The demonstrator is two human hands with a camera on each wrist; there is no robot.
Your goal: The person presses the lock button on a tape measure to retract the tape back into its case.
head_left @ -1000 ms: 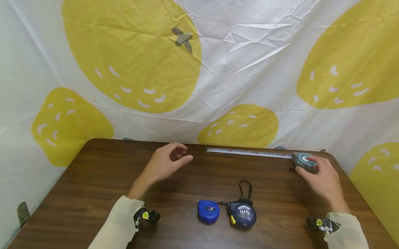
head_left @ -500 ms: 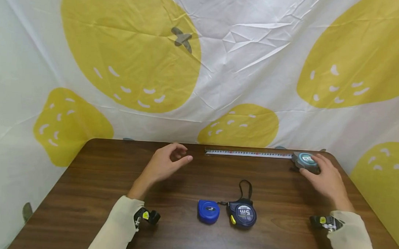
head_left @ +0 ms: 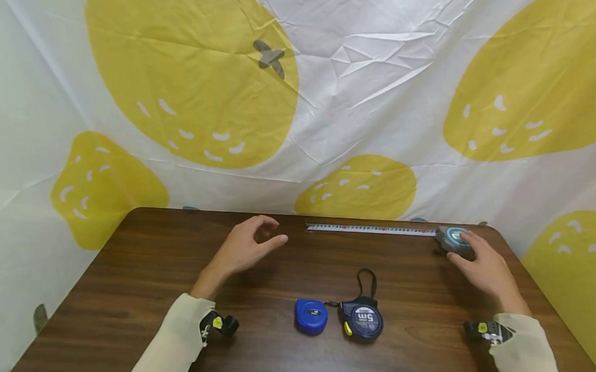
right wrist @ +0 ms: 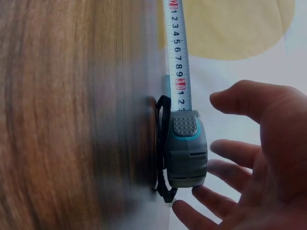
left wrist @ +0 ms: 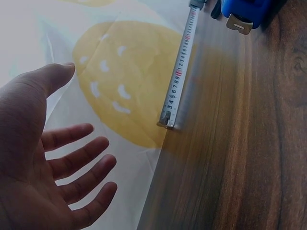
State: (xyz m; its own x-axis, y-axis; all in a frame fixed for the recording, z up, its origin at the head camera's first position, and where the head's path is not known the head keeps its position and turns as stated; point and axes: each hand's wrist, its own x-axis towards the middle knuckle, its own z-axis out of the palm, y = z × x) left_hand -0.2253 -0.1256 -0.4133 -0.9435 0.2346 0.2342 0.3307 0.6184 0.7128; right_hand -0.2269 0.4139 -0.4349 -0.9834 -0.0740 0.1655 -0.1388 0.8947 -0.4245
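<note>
The grey tape measure [head_left: 446,241] lies at the far right of the worktop [head_left: 262,352], its label facing up. Its blade [head_left: 370,229] runs out leftward along the back edge, near the hanging cloth [head_left: 193,95]; with no hand pulling on the end hook [left wrist: 166,124], a lock is probably keeping it out, perhaps the ridged button [right wrist: 185,126] on the case.

The right hand [head_left: 487,269] curves loosely about the case, fingers parted and thumb clear, a pose that looks ready to steady it rather than grip it. Whether any fingertip touches cannot be told.

The left hand [head_left: 244,244] holds nothing, its fingers relaxed and spread just beyond the hook, leaving the blade free.

Nearer the person, a small blue tape measure [head_left: 311,317] and a dark blue one [head_left: 365,322] with a cord loop [head_left: 374,282] sit side by side, seemingly set apart so the stretched blade has room.
</note>
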